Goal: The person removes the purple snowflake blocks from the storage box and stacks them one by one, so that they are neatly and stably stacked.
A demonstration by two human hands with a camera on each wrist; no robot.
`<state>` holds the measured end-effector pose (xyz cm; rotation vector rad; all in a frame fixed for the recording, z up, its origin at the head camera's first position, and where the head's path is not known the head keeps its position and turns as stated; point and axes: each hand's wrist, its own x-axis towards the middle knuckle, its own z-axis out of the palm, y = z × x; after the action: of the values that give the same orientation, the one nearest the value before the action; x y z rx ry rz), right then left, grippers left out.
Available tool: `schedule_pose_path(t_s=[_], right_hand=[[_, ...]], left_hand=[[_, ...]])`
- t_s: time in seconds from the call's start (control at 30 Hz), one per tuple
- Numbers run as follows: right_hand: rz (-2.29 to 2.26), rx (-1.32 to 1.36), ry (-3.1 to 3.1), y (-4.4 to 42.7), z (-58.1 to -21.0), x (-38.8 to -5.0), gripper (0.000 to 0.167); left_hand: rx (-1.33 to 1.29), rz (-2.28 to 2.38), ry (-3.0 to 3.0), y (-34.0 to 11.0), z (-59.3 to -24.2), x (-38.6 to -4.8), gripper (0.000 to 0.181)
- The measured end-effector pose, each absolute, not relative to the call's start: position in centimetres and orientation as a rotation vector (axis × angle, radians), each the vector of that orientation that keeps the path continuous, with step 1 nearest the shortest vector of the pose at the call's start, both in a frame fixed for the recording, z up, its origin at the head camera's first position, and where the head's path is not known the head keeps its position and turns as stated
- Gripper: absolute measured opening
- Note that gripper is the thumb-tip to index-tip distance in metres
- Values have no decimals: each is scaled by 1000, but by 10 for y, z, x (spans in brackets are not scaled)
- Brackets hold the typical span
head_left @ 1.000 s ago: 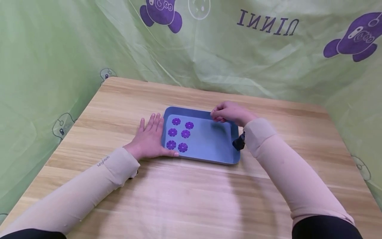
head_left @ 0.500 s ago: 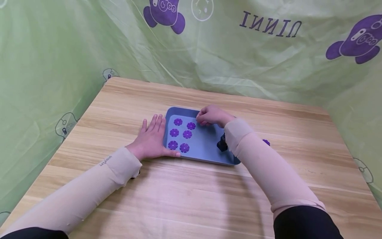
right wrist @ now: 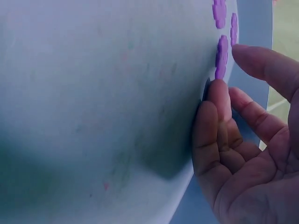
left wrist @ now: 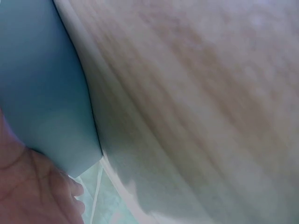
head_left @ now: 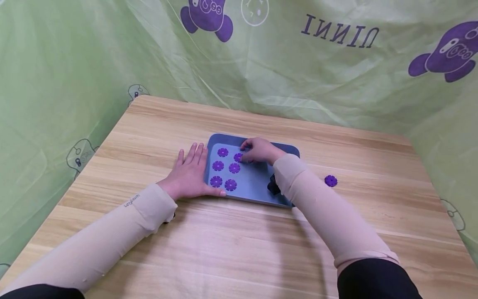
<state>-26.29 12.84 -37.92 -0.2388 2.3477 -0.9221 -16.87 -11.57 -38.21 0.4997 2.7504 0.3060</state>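
Observation:
My left hand (head_left: 190, 174) lies with straight fingers against the left side of the blue tray (head_left: 257, 199), its thumb along the near rim. In the left wrist view part of that hand (left wrist: 35, 191) shows beside the tray (left wrist: 46, 84). Over the tray, my right hand (head_left: 261, 150) has thumb and forefinger apart beside a purple notched disc (head_left: 237, 157). From the right wrist, a fingertip of the right hand (right wrist: 257, 140) meets the end of a purple disc (right wrist: 221, 58); nothing is visibly gripped. Several discs lie flat in two columns at the tray's left.
One more purple disc (head_left: 330, 180) lies on the wooden table (head_left: 224, 249), right of the tray beyond my right forearm. Green printed cloth (head_left: 298, 74) hangs behind the table and at its sides. A black device (head_left: 274, 185) is at my right wrist, over the tray.
My right hand has moved left across the tray to the discs, and its thumb and forefinger have spread. The disc on the table has come out from behind my right arm. The left hand stays put.

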Motion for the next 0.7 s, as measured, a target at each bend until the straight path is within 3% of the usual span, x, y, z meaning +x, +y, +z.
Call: schedule_pose_path(t_s=[0.13,0.37,0.57,0.7], right_hand=[[-834,-291,2400,126,-379,-260,36],[-761,-316,2437,122,-380,-257,20],[-720,-326,2447,120,-377,-256,28],[-718,-332,2436,119,-375,-255,22]], left_hand=[[500,307,2749,-115,-382,-169,149],[488,324,2743,-116,-383,-167,149],[488,330,2743,-116,-383,-168,148],[486,335,2745,-116,-383,-168,149]])
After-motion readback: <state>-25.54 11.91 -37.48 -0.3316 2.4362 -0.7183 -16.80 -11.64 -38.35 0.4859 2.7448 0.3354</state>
